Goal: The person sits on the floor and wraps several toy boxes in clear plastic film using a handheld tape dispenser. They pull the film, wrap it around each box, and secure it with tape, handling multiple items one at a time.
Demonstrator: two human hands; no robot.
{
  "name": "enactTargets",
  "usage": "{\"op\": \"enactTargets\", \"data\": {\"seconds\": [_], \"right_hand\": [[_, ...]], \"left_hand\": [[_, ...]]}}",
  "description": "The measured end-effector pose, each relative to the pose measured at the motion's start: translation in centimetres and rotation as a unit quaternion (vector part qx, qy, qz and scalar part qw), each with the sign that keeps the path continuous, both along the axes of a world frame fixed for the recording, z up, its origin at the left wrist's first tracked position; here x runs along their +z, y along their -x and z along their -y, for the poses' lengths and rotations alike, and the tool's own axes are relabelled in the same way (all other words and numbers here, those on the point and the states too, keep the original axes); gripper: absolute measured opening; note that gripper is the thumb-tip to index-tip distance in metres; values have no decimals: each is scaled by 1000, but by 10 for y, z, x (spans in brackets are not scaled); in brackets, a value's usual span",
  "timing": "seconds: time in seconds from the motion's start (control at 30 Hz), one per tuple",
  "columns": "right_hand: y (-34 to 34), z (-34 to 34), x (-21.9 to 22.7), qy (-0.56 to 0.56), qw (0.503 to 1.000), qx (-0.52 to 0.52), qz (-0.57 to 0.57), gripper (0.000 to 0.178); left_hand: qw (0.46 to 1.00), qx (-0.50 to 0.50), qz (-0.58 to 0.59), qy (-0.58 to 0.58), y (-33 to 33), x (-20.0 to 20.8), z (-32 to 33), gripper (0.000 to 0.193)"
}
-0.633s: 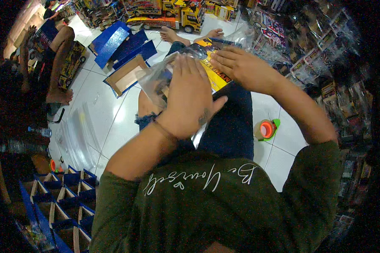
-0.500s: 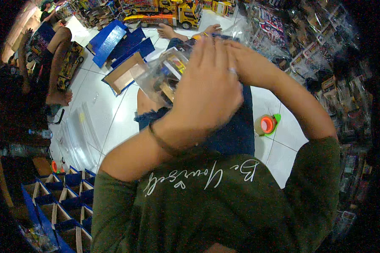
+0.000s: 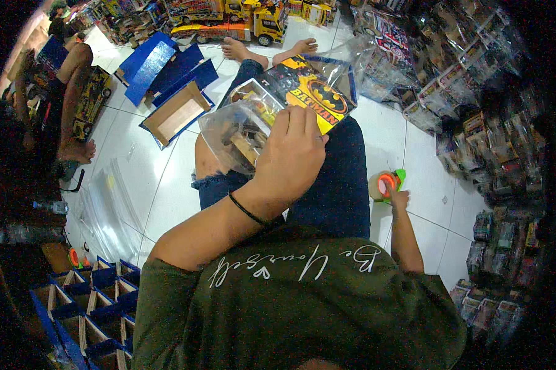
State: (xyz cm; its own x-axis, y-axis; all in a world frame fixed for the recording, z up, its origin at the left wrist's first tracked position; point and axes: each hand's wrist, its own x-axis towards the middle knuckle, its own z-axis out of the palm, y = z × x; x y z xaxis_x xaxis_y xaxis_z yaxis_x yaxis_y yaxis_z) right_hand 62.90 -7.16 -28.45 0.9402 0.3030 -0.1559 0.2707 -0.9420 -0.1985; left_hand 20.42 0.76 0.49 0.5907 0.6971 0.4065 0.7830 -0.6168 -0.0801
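On my lap lies a toy box (image 3: 302, 83) with a black and yellow printed side, tilted and partly wrapped in clear plastic (image 3: 219, 132). Through the plastic, a wooden-looking part and yellow and white pieces show. My left hand (image 3: 293, 151) presses its closed fingers onto the box's near edge, gripping it there. Off to the right, my right hand (image 3: 400, 198) is down at floor level with its fingers on a tape dispenser (image 3: 387, 183), which has a green frame and an orange hub. Part of its fingers is hidden against the dispenser.
Blue wooden trays (image 3: 176, 114) lie beyond my left knee. Clear plastic sheets (image 3: 111, 206) spread on the tiled floor. A blue divided rack (image 3: 83, 308) stands near left. Wrapped toys (image 3: 463, 92) pile up at right, yellow toy trucks (image 3: 228, 28) at the back. Another person's leg (image 3: 74, 80) is at left.
My right hand has left the box and dropped to the tape dispenser on the right. My left hand has come slightly nearer, staying on the box, whose printed side now shows.
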Motion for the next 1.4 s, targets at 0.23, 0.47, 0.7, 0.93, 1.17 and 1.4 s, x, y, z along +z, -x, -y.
{"op": "enactTargets", "data": {"seconds": [0.23, 0.47, 0.7, 0.93, 1.17, 1.4], "right_hand": [[-46, -15, -60, -508, 722, 15, -470, 47], [122, -111, 311, -693, 607, 327, -212, 36], [328, -214, 416, -151, 686, 711, 31, 43], [396, -273, 457, 227, 652, 722, -52, 40], [353, -229, 469, 212, 655, 724, 45, 36], [228, -48, 433, -28, 792, 609, -31, 31]], "left_hand": [[998, -30, 10, -55, 8, -4, 2, 36], [997, -23, -15, -74, 7, -10, 5, 36], [994, -47, 49, -92, 17, -21, 2, 41], [991, -68, 59, -102, 20, -22, -4, 42], [986, -62, 76, -135, 21, -25, -2, 32], [995, -23, 97, 11, 47, -7, -39, 21]]}}
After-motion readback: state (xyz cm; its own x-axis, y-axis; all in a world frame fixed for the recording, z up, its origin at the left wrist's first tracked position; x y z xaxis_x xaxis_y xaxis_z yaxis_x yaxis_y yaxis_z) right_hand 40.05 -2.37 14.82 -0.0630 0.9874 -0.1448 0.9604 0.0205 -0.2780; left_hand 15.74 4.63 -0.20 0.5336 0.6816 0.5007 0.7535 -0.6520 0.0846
